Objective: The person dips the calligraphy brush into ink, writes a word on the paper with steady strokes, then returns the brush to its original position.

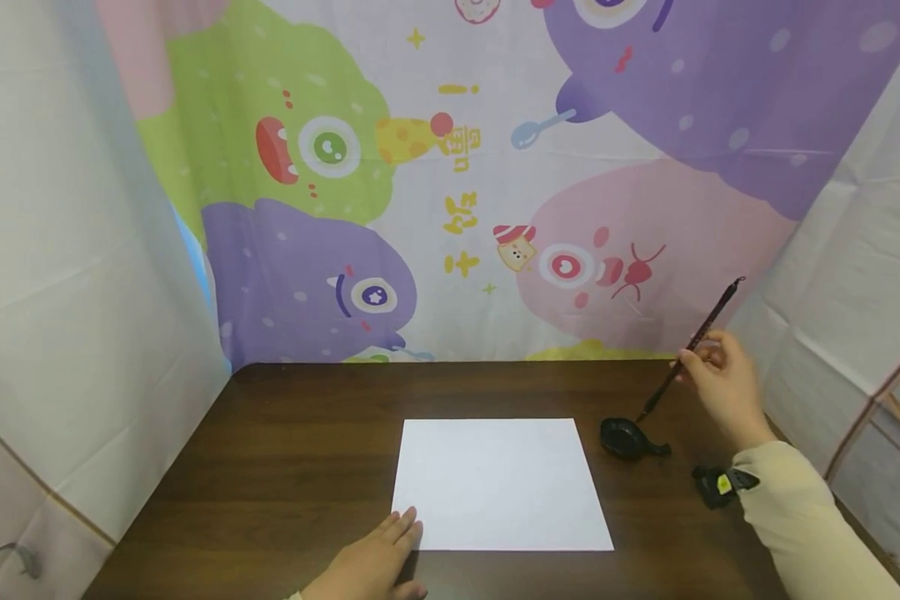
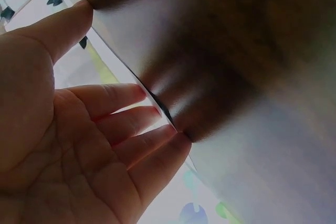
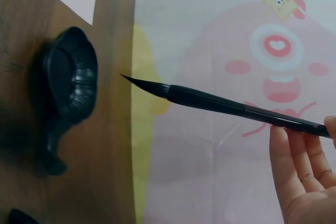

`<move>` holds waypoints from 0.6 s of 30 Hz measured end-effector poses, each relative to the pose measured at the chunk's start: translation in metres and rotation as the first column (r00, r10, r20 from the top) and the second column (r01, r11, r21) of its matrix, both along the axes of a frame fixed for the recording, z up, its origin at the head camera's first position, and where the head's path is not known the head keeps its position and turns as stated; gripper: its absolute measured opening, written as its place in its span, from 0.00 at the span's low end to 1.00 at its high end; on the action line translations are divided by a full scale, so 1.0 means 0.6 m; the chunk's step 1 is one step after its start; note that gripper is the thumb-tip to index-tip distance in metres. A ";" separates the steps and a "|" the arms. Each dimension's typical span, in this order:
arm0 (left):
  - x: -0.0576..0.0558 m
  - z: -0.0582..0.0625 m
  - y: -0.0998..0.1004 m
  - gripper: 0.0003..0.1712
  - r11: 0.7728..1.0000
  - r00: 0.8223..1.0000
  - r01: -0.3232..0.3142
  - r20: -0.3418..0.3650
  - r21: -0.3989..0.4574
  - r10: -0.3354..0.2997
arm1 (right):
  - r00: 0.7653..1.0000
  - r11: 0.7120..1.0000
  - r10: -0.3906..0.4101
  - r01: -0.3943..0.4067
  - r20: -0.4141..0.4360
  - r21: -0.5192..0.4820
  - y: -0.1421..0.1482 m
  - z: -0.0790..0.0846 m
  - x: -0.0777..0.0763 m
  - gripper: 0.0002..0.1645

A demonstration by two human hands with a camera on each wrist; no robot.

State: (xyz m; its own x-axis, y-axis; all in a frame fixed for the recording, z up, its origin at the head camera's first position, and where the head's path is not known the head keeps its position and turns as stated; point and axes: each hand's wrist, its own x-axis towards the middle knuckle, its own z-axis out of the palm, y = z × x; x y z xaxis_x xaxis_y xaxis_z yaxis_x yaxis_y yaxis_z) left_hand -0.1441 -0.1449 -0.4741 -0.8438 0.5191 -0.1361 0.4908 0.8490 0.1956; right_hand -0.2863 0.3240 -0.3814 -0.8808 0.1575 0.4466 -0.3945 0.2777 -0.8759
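Note:
In the head view a dark ink brush (image 1: 692, 346) slants down and left, pinched mid-handle between the thumb and fingers of my right hand (image 1: 723, 385). Its pointed black tip (image 3: 144, 85) hangs apart from the small black ink dish (image 3: 73, 80) in the right wrist view. That dish has a fluted bowl and a stubby handle, and stands right of a blank white sheet of paper (image 1: 498, 483). My left hand (image 1: 371, 558) rests its straight fingers (image 2: 157, 163) on the sheet's near left corner.
A dark wood table (image 1: 270, 467) carries the paper and dish. Behind it hangs a cloth backdrop (image 1: 465, 317) with cartoon monsters, and pale curtains (image 1: 67, 208) stand at the sides. A black camera (image 1: 712, 486) is strapped at the right wrist.

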 end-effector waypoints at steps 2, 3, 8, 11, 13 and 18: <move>0.001 0.001 0.000 0.43 1.000 1.000 0.000 0.000 0.000 0.000 | 0.999 0.998 0.035 -0.036 -0.024 -0.049 -0.003 -0.008 0.000 0.15; 0.001 0.001 0.000 0.43 1.000 1.000 -0.002 -0.002 0.002 0.002 | 0.998 0.995 0.055 -0.057 -0.034 -0.077 -0.004 -0.013 0.001 0.15; 0.002 0.000 0.001 0.43 1.000 1.000 0.000 -0.013 -0.009 0.000 | 0.994 0.989 0.103 -0.106 -0.034 -0.103 -0.005 -0.035 0.005 0.15; 0.001 -0.001 0.002 0.43 1.000 1.000 -0.005 -0.005 -0.010 0.005 | 0.994 0.989 0.109 -0.110 -0.017 -0.098 -0.006 -0.048 0.006 0.14; 0.000 -0.001 0.002 0.44 1.000 1.000 -0.011 0.004 -0.007 0.011 | 0.994 0.990 0.107 -0.107 -0.005 -0.093 -0.006 -0.055 0.005 0.14; -0.002 0.000 0.001 0.44 1.000 1.000 -0.012 0.018 0.000 0.012 | 0.997 0.995 0.081 -0.080 0.018 -0.061 -0.006 -0.071 0.002 0.12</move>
State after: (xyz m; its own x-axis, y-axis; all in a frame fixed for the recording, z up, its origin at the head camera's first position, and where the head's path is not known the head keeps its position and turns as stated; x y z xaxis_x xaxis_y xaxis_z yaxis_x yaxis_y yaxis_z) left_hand -0.1453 -0.1443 -0.4743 -0.8472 0.5092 -0.1513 0.4773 0.8547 0.2041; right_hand -0.2849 0.3201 -0.4240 -0.9007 0.1120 0.4199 -0.3949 0.1925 -0.8984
